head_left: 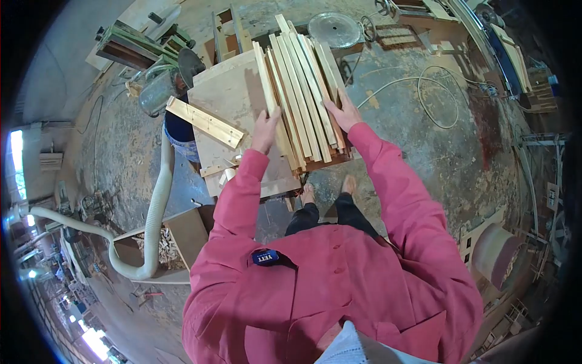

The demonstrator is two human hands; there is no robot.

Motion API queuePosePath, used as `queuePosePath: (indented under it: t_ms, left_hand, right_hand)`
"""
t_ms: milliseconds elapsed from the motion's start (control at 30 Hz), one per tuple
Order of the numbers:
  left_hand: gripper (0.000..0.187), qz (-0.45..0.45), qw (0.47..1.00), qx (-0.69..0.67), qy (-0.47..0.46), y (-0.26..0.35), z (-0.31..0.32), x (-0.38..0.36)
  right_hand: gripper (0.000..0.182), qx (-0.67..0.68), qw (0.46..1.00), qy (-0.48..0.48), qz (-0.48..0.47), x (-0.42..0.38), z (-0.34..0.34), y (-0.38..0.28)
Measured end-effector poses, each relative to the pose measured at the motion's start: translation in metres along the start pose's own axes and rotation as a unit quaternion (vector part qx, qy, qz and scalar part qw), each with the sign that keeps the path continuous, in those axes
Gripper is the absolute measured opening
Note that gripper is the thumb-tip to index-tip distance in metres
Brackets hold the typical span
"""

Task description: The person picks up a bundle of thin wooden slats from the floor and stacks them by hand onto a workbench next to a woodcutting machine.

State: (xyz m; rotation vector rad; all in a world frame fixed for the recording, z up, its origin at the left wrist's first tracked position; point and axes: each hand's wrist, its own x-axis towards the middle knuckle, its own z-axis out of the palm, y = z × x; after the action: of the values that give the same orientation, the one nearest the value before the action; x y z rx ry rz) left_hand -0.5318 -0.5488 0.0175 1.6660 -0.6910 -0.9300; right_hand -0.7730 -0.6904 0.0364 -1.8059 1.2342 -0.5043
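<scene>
Several long, pale wooden strips (297,91) lie side by side on a work table, roughly lengthwise away from me. My left hand (265,130) is closed on the left edge of this bundle, near its closer end. On the opposite side, my right hand (344,110) grips the outermost strips, its fingers partly hidden against the wood. The near ends of the strips are uneven, and some overhang the table's front edge. To the left of the bundle, a short wide board with dark spots (206,121) rests at a slant across the table top (224,82).
A motor (160,91) with a dark disc stands at the table's left. A ribbed hose (159,206) runs down to a box of wood scraps (188,233). Cable loops (439,124) cross the floor at right. A round metal disc (333,29) lies beyond the strips.
</scene>
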Motion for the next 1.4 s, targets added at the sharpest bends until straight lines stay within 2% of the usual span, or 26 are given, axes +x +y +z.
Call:
queuePosePath:
  t_ms: [33, 133, 200, 267, 300, 333, 400, 433, 467, 533, 633, 700, 767, 867, 933, 1067, 1133, 1267, 1400]
  left_hand:
    - [0.049, 0.014, 1.000, -0.014, 0.001, -0.011, -0.005, 0.003]
    - [0.045, -0.029, 0.999, 0.016, -0.002, -0.002, -0.011, 0.005]
    - [0.044, -0.043, 0.999, 0.003, 0.016, -0.014, -0.014, 0.008]
    - [0.044, -0.055, 0.984, 0.162, 0.058, -0.027, -0.022, 0.017]
    - [0.048, -0.071, 0.956, 0.277, 0.066, -0.022, -0.020, 0.015]
    - [0.048, -0.069, 0.955, 0.280, 0.070, -0.019, -0.015, 0.016]
    - [0.053, -0.042, 0.986, 0.149, 0.068, -0.040, -0.007, 0.012]
    - [0.055, 0.014, 0.989, 0.128, 0.076, -0.053, -0.002, 0.022]
    - [0.055, 0.011, 0.988, 0.128, 0.080, -0.047, 0.008, 0.021]
    - [0.052, 0.001, 0.950, 0.267, 0.162, -0.022, 0.034, 0.023]
    - [0.050, 0.012, 0.950, 0.275, 0.150, -0.020, 0.033, 0.026]
    - [0.051, 0.013, 0.960, 0.258, 0.108, -0.008, 0.029, 0.019]
    - [0.051, 0.025, 0.959, 0.256, 0.115, -0.011, 0.026, 0.000]
    - [0.053, 0.020, 0.939, 0.303, 0.159, -0.029, 0.017, -0.049]
    - [0.051, 0.047, 0.912, 0.369, 0.172, -0.048, 0.011, -0.094]
    - [0.044, 0.046, 0.930, 0.283, 0.229, -0.040, 0.024, -0.196]
    - [0.042, -0.008, 0.950, 0.219, 0.223, -0.061, 0.021, -0.235]
    - [0.040, -0.016, 0.949, 0.212, 0.231, -0.048, 0.036, -0.293]
    - [0.039, -0.050, 0.925, 0.224, 0.302, -0.066, 0.022, -0.324]
  right_hand:
    - [0.096, -0.004, 1.000, -0.004, -0.022, -0.004, -0.004, 0.002]
    - [0.096, 0.052, 0.998, -0.030, -0.011, 0.003, -0.009, 0.013]
    - [0.095, 0.043, 0.998, -0.044, -0.011, 0.004, -0.012, 0.015]
    - [0.094, 0.056, 0.997, -0.044, -0.010, 0.008, -0.016, 0.019]
    - [0.091, 0.067, 0.997, -0.042, -0.021, 0.008, -0.018, 0.024]
    - [0.091, 0.071, 0.996, -0.043, -0.024, 0.007, -0.019, 0.030]
    - [0.089, 0.095, 0.993, -0.040, -0.056, -0.004, -0.018, 0.041]
    - [0.089, 0.068, 0.994, -0.051, -0.067, -0.006, -0.015, 0.045]
    - [0.089, 0.069, 0.994, -0.056, -0.067, -0.006, -0.009, 0.049]
    - [0.088, 0.018, 0.997, -0.035, -0.067, 0.000, 0.002, 0.049]
    - [0.087, 0.003, 0.997, -0.039, -0.067, 0.005, 0.000, 0.045]
    - [0.086, -0.009, 0.997, -0.039, -0.064, 0.008, -0.007, 0.047]
    - [0.082, 0.057, 0.991, -0.042, -0.115, 0.008, -0.015, 0.058]
    - [0.076, 0.066, 0.993, -0.018, -0.100, -0.001, -0.036, 0.055]
    - [0.072, 0.067, 0.991, 0.003, -0.115, -0.007, -0.038, 0.066]
    - [0.064, 0.101, 0.990, 0.000, -0.102, -0.015, -0.043, 0.085]
    - [0.060, 0.110, 0.989, -0.006, -0.097, -0.023, -0.048, 0.083]
    - [0.055, 0.066, 0.991, 0.017, -0.112, -0.025, -0.063, 0.066]
    - [0.056, 0.031, 0.990, -0.009, -0.136, -0.013, -0.065, 0.033]
